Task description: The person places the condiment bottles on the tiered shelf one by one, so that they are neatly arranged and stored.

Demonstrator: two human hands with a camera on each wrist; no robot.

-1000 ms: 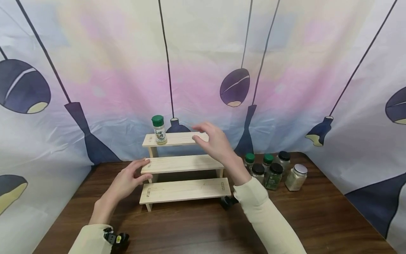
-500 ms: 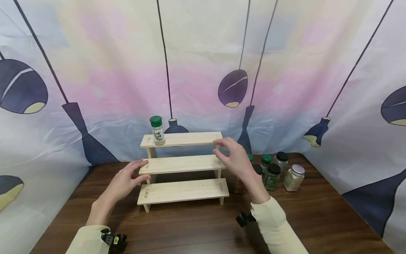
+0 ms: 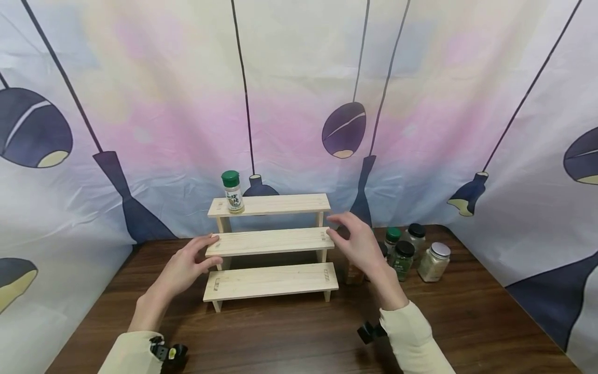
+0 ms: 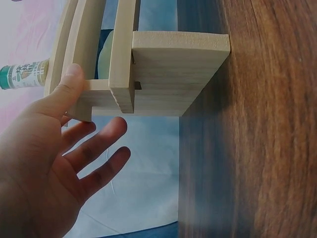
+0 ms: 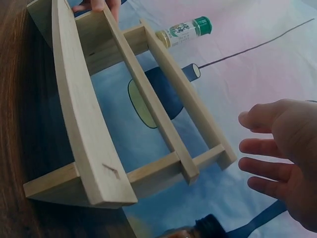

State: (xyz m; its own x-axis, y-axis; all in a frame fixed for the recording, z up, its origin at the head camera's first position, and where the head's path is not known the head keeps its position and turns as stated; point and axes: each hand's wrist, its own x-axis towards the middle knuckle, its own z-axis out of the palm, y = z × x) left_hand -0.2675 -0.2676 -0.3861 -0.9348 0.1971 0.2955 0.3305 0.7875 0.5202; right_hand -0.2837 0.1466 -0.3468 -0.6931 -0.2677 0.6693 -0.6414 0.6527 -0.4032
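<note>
Our right hand [image 3: 358, 245], loosely spread, partly hides jars [image 3: 353, 275] right of the rack [image 3: 271, 241]. Our left hand [image 3: 185, 266] grips its left end.

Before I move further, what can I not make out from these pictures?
Head view: top of the reddish-brown jar, hidden behind the bare right hand.
Right wrist view: most of the black-lidded jar, cut off by the bottom edge.
Head view: fine print on the clear green-capped bottle on the pale wooden shelf, too small.
</note>
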